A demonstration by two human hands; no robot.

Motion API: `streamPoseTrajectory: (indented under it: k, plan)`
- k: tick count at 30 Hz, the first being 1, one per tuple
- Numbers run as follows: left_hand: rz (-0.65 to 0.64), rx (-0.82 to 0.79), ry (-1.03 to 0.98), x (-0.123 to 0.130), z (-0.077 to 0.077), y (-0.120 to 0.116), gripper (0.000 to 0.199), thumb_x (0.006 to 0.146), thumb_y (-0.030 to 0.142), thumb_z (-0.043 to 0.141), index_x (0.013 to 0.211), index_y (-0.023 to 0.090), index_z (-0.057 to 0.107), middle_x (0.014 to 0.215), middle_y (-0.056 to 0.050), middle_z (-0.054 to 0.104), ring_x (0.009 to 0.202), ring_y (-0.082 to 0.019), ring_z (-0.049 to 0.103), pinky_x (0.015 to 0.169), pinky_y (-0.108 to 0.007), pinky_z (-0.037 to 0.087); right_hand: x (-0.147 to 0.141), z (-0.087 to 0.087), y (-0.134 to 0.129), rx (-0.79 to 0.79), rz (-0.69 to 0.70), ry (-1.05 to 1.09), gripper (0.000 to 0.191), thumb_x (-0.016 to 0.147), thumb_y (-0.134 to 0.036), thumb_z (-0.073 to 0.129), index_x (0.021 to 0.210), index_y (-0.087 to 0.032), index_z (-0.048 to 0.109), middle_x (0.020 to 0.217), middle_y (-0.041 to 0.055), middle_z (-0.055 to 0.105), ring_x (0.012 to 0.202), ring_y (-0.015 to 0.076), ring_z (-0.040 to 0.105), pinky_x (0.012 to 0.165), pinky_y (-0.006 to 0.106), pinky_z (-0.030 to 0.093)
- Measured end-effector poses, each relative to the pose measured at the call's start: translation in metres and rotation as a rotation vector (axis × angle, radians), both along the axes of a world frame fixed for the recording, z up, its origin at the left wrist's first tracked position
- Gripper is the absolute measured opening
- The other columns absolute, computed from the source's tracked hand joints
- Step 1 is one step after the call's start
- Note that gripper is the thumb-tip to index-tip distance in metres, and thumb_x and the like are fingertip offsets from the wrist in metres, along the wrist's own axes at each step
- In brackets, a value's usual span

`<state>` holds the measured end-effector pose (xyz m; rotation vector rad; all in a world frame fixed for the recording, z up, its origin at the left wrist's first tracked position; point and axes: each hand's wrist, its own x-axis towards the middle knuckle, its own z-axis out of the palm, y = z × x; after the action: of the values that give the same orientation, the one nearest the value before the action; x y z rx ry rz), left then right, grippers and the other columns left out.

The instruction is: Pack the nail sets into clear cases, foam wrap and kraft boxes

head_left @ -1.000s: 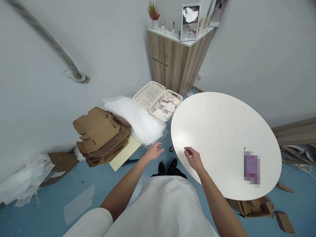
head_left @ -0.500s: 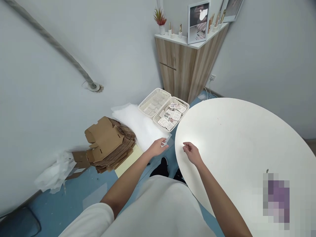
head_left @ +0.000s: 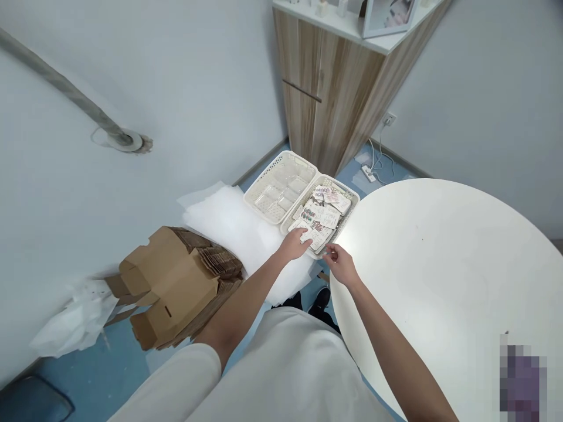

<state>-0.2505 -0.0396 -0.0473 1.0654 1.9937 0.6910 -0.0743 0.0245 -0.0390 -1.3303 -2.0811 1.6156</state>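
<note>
My left hand (head_left: 294, 244) reaches over the near edge of a white plastic basket (head_left: 354, 202), its thumb and fingers apart just above the cards. My right hand (head_left: 340, 265) is beside the basket's near right corner, fingers loosely curled with a gap between them; whether it touches the rim I cannot tell. Inside the basket lies a loose pile of printed cards (head_left: 326, 215), some showing small coloured nail-shaped pieces. Joined to its left side is a second white basket (head_left: 250, 196) with clear plastic boxes (head_left: 273, 199) in it.
A round white table (head_left: 448, 246) curves along my right side. White packing sheets (head_left: 246, 234) and a stack of flattened cardboard boxes (head_left: 176, 275) lie to the left. Behind the baskets stands a wood-grain cabinet (head_left: 325, 76); a power strip (head_left: 368, 173) lies on the floor.
Both hands have moved forward to the basket of cards, the left now over its near edge. My view has come closer to the baskets and cabinet.
</note>
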Motion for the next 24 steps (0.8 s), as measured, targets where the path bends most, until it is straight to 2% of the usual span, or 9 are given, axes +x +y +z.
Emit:
streamPoseTrajectory:
  k: [6, 10, 13, 16, 20, 24]
  plan:
    - [-0.031, -0.098, -0.092, -0.024, -0.032, 0.032, 0.042, 0.078, 0.025, 0.045, 0.119, 0.015, 0.045, 0.128, -0.011, 0.044, 0.122, -0.022, 0.036, 0.102, -0.034, 0.027, -0.049, -0.032, 0.018, -0.024, -0.025, -0.072, 0.047, 0.069, -0.030, 0.054, 0.114, -0.021, 0.047, 0.097, 0.0061, 0.057, 0.074, 0.0154, 0.056, 0.069, 0.034, 0.049]
    - [-0.012, -0.148, -0.156, -0.035, -0.044, 0.047, 0.047, 0.076, 0.023, 0.048, 0.122, 0.017, 0.042, 0.138, -0.010, 0.030, 0.129, -0.023, 0.024, 0.105, -0.035, 0.020, -0.073, -0.052, 0.035, 0.093, -0.059, -0.096, 0.052, 0.069, -0.026, 0.053, 0.120, -0.019, 0.042, 0.109, 0.0098, 0.051, 0.086, 0.0183, 0.054, 0.076, 0.037, 0.047]
    - [-0.010, -0.184, -0.205, -0.040, -0.051, 0.055, 0.051, 0.074, 0.023, 0.050, 0.124, 0.017, 0.040, 0.141, -0.010, 0.026, 0.130, -0.024, 0.020, 0.106, -0.036, 0.017, -0.088, -0.065, 0.048, 0.164, -0.099, -0.125, 0.055, 0.069, -0.025, 0.053, 0.122, -0.018, 0.040, 0.111, 0.0110, 0.048, 0.084, 0.0189, 0.054, 0.079, 0.039, 0.045]
    - [-0.042, -0.202, -0.230, -0.042, -0.056, 0.059, 0.052, 0.075, 0.022, 0.049, 0.126, 0.014, 0.039, 0.141, -0.012, 0.023, 0.131, -0.024, 0.018, 0.106, -0.036, 0.015, -0.099, -0.073, 0.056, 0.164, -0.119, -0.126, 0.055, 0.070, -0.023, 0.052, 0.123, -0.017, 0.039, 0.111, 0.0118, 0.047, 0.082, 0.0187, 0.054, 0.078, 0.038, 0.045]
    - [-0.053, -0.167, -0.229, -0.042, -0.061, 0.056, 0.052, 0.075, 0.020, 0.048, 0.125, 0.011, 0.040, 0.138, -0.014, 0.029, 0.128, -0.024, 0.025, 0.105, -0.034, 0.019, -0.110, -0.078, 0.061, 0.170, -0.151, -0.123, 0.050, 0.070, -0.022, 0.052, 0.119, -0.015, 0.043, 0.106, 0.0111, 0.049, 0.076, 0.0170, 0.053, 0.078, 0.037, 0.044]
    - [-0.027, -0.185, -0.256, -0.042, -0.063, 0.050, 0.050, 0.075, 0.023, 0.049, 0.123, 0.016, 0.042, 0.131, -0.011, 0.041, 0.120, -0.023, 0.039, 0.099, -0.033, 0.028, -0.111, -0.078, 0.065, 0.227, -0.184, -0.203, 0.040, 0.071, -0.022, 0.050, 0.110, -0.015, 0.051, 0.098, 0.0093, 0.052, 0.076, 0.0183, 0.052, 0.076, 0.037, 0.044]
